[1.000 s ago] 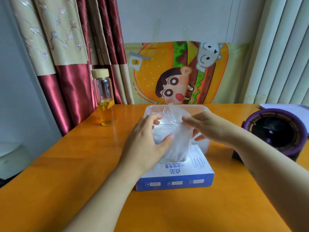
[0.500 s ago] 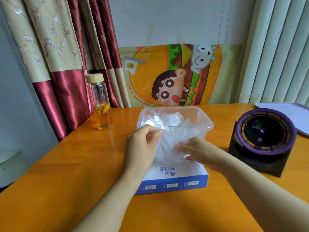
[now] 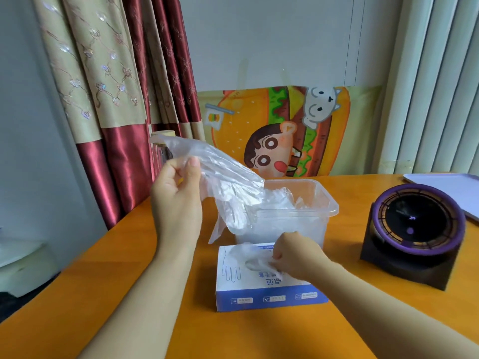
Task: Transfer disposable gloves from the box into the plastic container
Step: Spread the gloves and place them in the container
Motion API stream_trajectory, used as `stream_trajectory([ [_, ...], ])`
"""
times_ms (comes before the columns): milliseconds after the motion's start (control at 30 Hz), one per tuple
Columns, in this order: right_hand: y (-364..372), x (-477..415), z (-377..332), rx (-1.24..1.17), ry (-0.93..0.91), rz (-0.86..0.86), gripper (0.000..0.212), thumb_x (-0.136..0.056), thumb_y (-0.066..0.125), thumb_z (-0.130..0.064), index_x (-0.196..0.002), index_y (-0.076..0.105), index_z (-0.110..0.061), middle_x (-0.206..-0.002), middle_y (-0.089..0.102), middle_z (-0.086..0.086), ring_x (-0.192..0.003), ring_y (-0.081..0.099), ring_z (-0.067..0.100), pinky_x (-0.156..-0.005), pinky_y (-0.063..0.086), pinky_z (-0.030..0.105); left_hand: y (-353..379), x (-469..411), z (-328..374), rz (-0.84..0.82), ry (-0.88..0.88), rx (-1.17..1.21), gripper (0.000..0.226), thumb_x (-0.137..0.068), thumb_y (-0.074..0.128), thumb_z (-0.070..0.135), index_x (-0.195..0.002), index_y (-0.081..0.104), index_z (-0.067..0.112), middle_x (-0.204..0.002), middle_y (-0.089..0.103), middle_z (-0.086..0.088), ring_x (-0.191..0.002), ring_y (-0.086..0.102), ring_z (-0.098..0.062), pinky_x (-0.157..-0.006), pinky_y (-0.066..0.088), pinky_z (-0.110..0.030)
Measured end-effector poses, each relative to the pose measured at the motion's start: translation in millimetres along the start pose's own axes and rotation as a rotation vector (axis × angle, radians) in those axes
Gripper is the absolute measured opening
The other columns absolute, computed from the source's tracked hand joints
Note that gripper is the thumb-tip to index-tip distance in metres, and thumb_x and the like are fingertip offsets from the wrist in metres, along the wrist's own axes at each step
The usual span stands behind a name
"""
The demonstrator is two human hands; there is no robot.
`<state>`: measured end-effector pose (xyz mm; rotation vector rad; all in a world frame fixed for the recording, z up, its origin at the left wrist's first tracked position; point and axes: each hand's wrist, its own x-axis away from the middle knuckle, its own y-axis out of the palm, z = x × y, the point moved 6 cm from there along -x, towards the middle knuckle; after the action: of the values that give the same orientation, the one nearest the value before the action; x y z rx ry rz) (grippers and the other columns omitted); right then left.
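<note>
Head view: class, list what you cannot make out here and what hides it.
All in the head view:
Bottle: mostly hidden behind the raised glove that the left hand holds.
Box opening: covered by the right hand pinching a second glove.
Container: glove count unclear, crumpled clear film.
Tray: cut off by right edge.

Bright, soft daylight, faint shadows, sharp centre, wide-angle bending at the edges
</note>
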<state>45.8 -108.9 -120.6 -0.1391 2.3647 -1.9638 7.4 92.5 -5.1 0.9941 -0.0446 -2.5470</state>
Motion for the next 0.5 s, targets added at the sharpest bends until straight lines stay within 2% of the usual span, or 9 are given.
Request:
stream_trajectory([
  [33, -2.9, 0.6, 0.4, -0.026, -0.022, -0.040, 0.029, -0.089, 0.056, -0.022, -0.062, 0.057, -0.011, -0.064, 0.055, 0.008, -0.054, 0.041, 0.017, -0.051, 0.039, 0.025, 2.0, -0.3, -1.3, -0.007, -0.013, 0.006, 0.013, -0.096, 0.055, 0.035, -0.085, 0.060, 0.030, -0.072, 0.059, 0.014, -0.068, 0.053, -0.004, -0.066, 0.042, -0.024],
  [100, -15.3, 8.7, 1.4, -0.126, -0.082, -0.160, 0.020, -0.088, 0.054, -0.020, -0.093, 0.072, -0.012, -0.095, 0.070, 0.008, -0.073, 0.056, 0.016, -0.071, 0.050, 0.025, 4.4, -3.5, -1.0, -0.016, -0.043, 0.045, 0.012, -0.095, 0.056, 0.033, -0.085, 0.060, 0.030, -0.076, 0.061, 0.014, -0.074, 0.056, -0.005, -0.069, 0.043, -0.024],
  [167, -36.9, 25.2, 1.1, -0.186, -0.138, -0.294, 0.030, -0.090, 0.058, -0.016, -0.118, 0.064, -0.024, -0.116, 0.067, -0.005, -0.098, 0.061, 0.010, -0.090, 0.050, 0.024, 7.7, -8.7, -0.4, -0.029, -0.076, 0.077, 0.013, -0.095, 0.056, 0.032, -0.083, 0.060, 0.029, -0.073, 0.059, 0.012, -0.070, 0.054, -0.009, -0.065, 0.042, -0.027],
  [200, -51.3, 28.9, 3.0, -0.174, -0.167, -0.287, 0.034, -0.091, 0.060, -0.018, -0.123, 0.060, -0.026, -0.120, 0.064, -0.009, -0.103, 0.061, 0.007, -0.093, 0.049, 0.021, 9.9, -11.3, 0.1, -0.039, -0.084, 0.081, 0.014, -0.095, 0.057, 0.032, -0.082, 0.060, 0.029, -0.069, 0.056, 0.011, -0.064, 0.050, -0.010, -0.059, 0.039, -0.028],
  [267, -92.1, 32.3, 3.6, -0.141, -0.213, -0.079, 0.029, -0.089, 0.064, -0.021, -0.118, 0.061, -0.026, -0.113, 0.065, -0.011, -0.095, 0.061, 0.002, -0.083, 0.046, 0.009, 17.1, -16.0, 2.3, -0.068, -0.084, 0.080, 0.015, -0.095, 0.057, 0.032, -0.080, 0.059, 0.027, -0.066, 0.053, 0.008, -0.057, 0.045, -0.011, -0.051, 0.035, -0.030],
  [333, -140.3, 46.7, -5.1, -0.193, -0.287, 0.305, 0.011, -0.085, 0.068, -0.025, -0.095, 0.062, -0.028, -0.096, 0.063, -0.014, -0.086, 0.060, 0.003, -0.071, 0.044, 0.007, 26.5, -18.8, 5.6, -0.090, -0.086, 0.081, 0.016, -0.095, 0.058, 0.030, -0.080, 0.059, 0.025, -0.072, 0.058, 0.005, -0.066, 0.053, -0.012, -0.062, 0.043, -0.030],
  [367, -159.4, 57.9, -12.5, -0.236, -0.356, 0.461, 0.009, -0.082, 0.069, -0.030, -0.084, 0.060, -0.029, -0.093, 0.060, -0.014, -0.086, 0.058, 0.003, -0.070, 0.043, 0.009, 31.0, -20.3, 6.4, -0.099, -0.094, 0.079, 0.016, -0.095, 0.058, 0.030, -0.079, 0.059, 0.025, -0.075, 0.061, 0.003, -0.072, 0.056, -0.012, -0.068, 0.045, -0.030],
  [433, -175.8, 74.7, -30.3, -0.210, -0.525, 0.595, 0.014, -0.079, 0.068, -0.040, -0.073, 0.060, -0.030, -0.105, 0.055, -0.010, -0.098, 0.053, 0.004, -0.079, 0.042, 0.013, 39.5, -22.3, 6.6, -0.128, -0.123, 0.056, 0.016, -0.094, 0.058, 0.031, -0.080, 0.060, 0.023, -0.080, 0.064, 0.000, -0.079, 0.060, -0.015, -0.075, 0.049, -0.035],
  [500, -172.2, 80.0, -46.2, -0.037, -0.611, 0.596, 0.016, -0.079, 0.069, -0.044, -0.071, 0.064, -0.031, -0.125, 0.051, -0.004, -0.114, 0.049, 0.014, -0.089, 0.044, 0.029, 47.3, -23.8, 6.3, -0.160, -0.149, 0.053, 0.015, -0.094, 0.058, 0.031, -0.085, 0.063, 0.021, -0.088, 0.069, -0.005, -0.087, 0.065, -0.020, -0.084, 0.052, -0.042],
])
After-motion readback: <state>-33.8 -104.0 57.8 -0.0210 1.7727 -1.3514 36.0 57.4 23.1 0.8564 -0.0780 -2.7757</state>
